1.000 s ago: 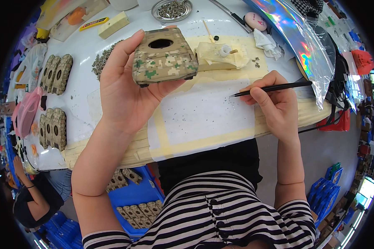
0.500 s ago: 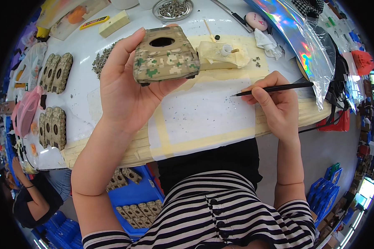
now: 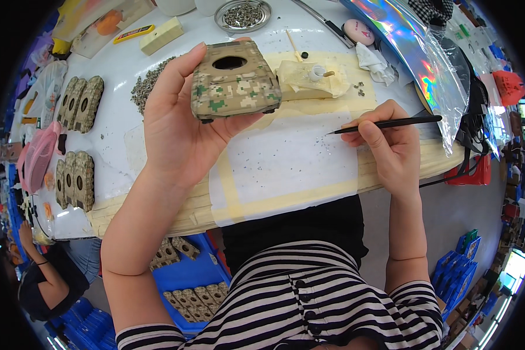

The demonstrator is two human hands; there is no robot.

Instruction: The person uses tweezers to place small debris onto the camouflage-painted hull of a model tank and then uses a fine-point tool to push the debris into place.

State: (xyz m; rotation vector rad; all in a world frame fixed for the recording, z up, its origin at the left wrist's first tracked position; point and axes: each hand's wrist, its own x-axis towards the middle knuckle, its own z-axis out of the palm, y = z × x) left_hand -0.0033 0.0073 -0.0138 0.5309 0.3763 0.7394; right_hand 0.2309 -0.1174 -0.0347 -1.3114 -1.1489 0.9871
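Observation:
My left hand [image 3: 175,128] is closed round a camouflage-patterned model tank hull [image 3: 234,87], raised above the table with its round dark hole facing up. Between the fingertips of my right hand [image 3: 391,146] is a thin black paintbrush [image 3: 391,123], its fine tip pointing left. The tip hovers over a white paper sheet [image 3: 262,192] strewn with tiny grey bits. Behind the sheet, a small white cup [image 3: 317,73] sits on a block wrapped in masking tape [image 3: 291,79].
More camouflage hulls [image 3: 87,105] stand in two groups at the left. A heap of small grey parts [image 3: 149,87] lies behind my left hand, and a metal dish [image 3: 242,14] holds more. Iridescent film [image 3: 411,52] covers the back right. Below the table is a blue crate [image 3: 192,274] of hulls.
The hull in my left hand has shifted very slightly right and down. The brush in my right hand has moved a touch to the right.

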